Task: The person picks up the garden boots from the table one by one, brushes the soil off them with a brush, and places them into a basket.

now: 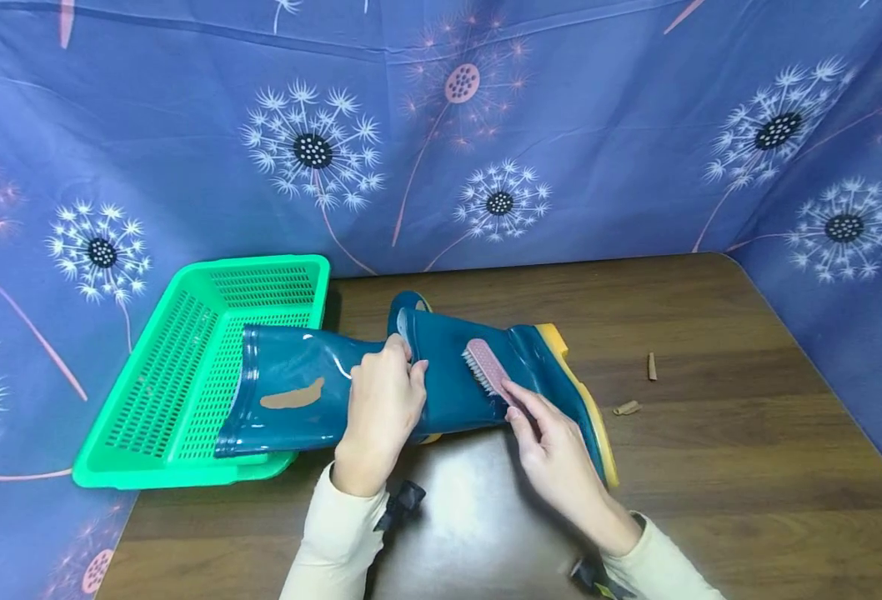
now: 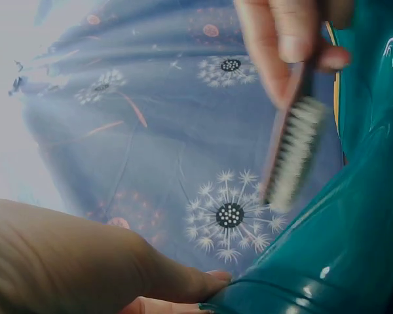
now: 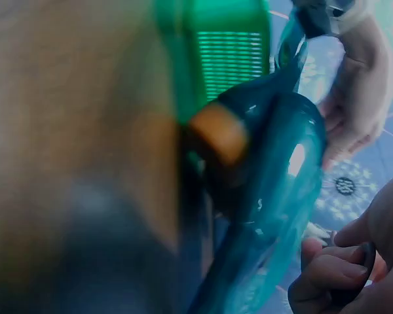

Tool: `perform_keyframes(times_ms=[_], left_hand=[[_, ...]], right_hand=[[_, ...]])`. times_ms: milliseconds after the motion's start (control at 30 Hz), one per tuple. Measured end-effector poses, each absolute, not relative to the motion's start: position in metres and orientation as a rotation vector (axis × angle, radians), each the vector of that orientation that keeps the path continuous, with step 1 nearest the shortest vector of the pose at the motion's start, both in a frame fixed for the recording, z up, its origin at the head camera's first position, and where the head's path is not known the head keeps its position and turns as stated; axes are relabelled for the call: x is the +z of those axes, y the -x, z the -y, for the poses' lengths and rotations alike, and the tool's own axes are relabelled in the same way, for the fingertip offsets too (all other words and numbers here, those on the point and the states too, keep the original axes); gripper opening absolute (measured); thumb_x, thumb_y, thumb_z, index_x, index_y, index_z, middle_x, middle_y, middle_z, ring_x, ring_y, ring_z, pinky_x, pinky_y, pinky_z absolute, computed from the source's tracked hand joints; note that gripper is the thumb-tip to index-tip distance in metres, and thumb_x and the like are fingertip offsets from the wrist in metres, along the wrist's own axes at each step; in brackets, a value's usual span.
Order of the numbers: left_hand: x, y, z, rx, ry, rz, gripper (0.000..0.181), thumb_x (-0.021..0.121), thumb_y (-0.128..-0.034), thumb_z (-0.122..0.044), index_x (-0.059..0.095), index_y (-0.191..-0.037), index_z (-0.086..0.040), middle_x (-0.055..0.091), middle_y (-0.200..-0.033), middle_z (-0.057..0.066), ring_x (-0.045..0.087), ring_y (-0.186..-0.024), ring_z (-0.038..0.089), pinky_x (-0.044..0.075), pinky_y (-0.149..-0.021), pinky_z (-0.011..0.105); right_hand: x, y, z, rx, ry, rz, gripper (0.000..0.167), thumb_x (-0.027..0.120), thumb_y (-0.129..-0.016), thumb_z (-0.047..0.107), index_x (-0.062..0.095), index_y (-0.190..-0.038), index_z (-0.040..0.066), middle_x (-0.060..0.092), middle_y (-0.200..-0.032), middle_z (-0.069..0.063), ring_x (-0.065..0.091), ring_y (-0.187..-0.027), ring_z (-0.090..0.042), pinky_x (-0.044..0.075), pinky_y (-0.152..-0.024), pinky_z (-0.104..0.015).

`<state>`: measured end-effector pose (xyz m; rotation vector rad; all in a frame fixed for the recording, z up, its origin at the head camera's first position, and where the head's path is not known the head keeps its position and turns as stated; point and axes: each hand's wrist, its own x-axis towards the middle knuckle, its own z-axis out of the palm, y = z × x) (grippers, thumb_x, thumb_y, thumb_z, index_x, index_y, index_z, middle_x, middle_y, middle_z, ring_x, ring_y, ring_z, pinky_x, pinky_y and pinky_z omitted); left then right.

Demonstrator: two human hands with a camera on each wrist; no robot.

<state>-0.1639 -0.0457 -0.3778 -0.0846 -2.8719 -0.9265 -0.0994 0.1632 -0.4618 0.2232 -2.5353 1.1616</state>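
A teal rubber boot [image 1: 456, 367] with a yellow sole lies on its side, partly over a second teal boot [image 1: 298, 421] whose shaft bears a brown patch [image 1: 293, 395]. My left hand [image 1: 381, 408] grips the upper boot's shaft at its top edge, the thumb showing on the rim in the left wrist view. Between the fingers and thumb of my right hand [image 1: 561, 467] is the handle of a pink brush [image 1: 488, 365], its white bristles [image 2: 298, 154] beside the boot shaft. In the right wrist view, the right hand [image 3: 340, 268] curls round the dark handle end.
A green perforated basket [image 1: 178, 477] stands at the left, with the second boot's shaft reaching over it. Two small brown pieces, one upright [image 1: 652, 367] and one curled [image 1: 626, 408], lie right of the boots on the wooden table [image 1: 719, 467]. Blue floral cloth [image 1: 598, 167] hangs behind.
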Motion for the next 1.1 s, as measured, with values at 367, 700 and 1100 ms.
perform_keyframes(times_ms=[367, 700, 1100], left_hand=[[-0.381, 0.171, 0.059, -1.004, 0.095, 2.921, 0.016, 0.076, -0.1001, -0.016, 0.067, -0.101, -0.003, 0.072, -0.076, 0.01, 0.073, -0.062, 0.022, 0.065, -0.063, 0.036], [-0.381, 0.173, 0.059, -1.041, 0.112, 2.937, 0.016, 0.076, -0.1001, -0.016, 0.067, -0.102, -0.003, 0.071, -0.073, 0.007, 0.069, -0.06, 0.018, 0.063, -0.06, 0.032], [-0.377, 0.174, 0.061, -1.107, 0.176, 2.897, 0.016, 0.077, -0.0995, -0.017, 0.069, -0.103, -0.003, 0.079, -0.083, 0.011, 0.077, -0.075, 0.026, 0.066, -0.07, 0.041]], right_hand=[[-0.481, 0.096, -0.152, 1.085, -0.291, 2.544, 0.04, 0.068, -0.102, 0.004, 0.069, -0.142, 0.007, 0.078, -0.114, -0.007, 0.067, -0.09, -0.011, 0.057, -0.074, -0.032], [-0.487, 0.098, -0.154, 1.068, -0.199, 2.599, 0.038, 0.069, -0.103, 0.005, 0.068, -0.141, 0.004, 0.078, -0.12, -0.013, 0.075, -0.099, -0.021, 0.063, -0.081, -0.039], [-0.478, 0.096, -0.157, 1.15, -0.217, 2.537, 0.039, 0.067, -0.104, 0.006, 0.066, -0.143, 0.007, 0.076, -0.127, -0.013, 0.075, -0.116, -0.028, 0.061, -0.096, -0.052]])
